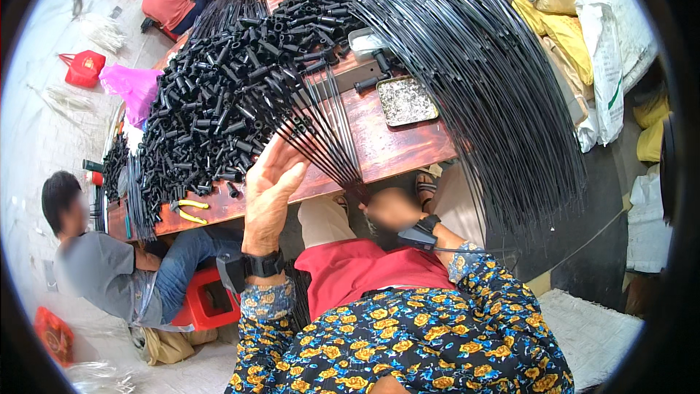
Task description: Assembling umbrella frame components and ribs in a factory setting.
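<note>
A fan of thin black rods [324,142] slants up from the table's front edge toward the middle of the tabletop. My right hand [394,209] is closed round the near ends of this bundle; blur covers part of it. Left of the rods, my left hand [273,179] is raised with its fingers stretched out and the palm showing. Its fingertips reach the side of the bundle, and I cannot tell whether they press on it. Beyond the hands lies a big heap of short black tubular parts [211,95], where the far ends of the rods overlap it.
A thick spread of long black rods [496,95] hangs over the table's right side. A metal tray of small bits [407,101] lies on the wooden table [372,149]. Yellow-handled pliers [191,211] rest at the front left. A seated person [109,270] works at the left.
</note>
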{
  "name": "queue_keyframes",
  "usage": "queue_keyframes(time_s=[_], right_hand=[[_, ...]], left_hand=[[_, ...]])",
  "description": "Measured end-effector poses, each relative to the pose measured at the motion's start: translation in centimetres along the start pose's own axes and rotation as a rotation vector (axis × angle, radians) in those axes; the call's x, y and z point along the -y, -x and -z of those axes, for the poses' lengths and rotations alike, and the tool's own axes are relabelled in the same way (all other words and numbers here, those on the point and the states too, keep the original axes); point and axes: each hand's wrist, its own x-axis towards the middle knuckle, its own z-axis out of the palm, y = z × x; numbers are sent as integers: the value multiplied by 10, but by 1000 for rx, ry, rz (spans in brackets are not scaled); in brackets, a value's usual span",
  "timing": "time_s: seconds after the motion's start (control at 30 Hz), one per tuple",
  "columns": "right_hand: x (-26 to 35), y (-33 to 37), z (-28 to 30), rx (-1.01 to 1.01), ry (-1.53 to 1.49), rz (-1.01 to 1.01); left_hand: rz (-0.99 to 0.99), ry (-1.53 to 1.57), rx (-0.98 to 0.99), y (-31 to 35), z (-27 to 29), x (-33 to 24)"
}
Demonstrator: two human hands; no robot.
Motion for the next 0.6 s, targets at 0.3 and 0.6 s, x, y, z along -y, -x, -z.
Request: queue_keyframes(time_s=[0.3, 0.6], right_hand=[[-10, 4, -13, -27, -39, -92], [-25, 16, -22, 57, -50, -126]], left_hand=[[-144, -8, 248, -38, -28, -27], [-102, 72, 168, -53, -43, -42]])
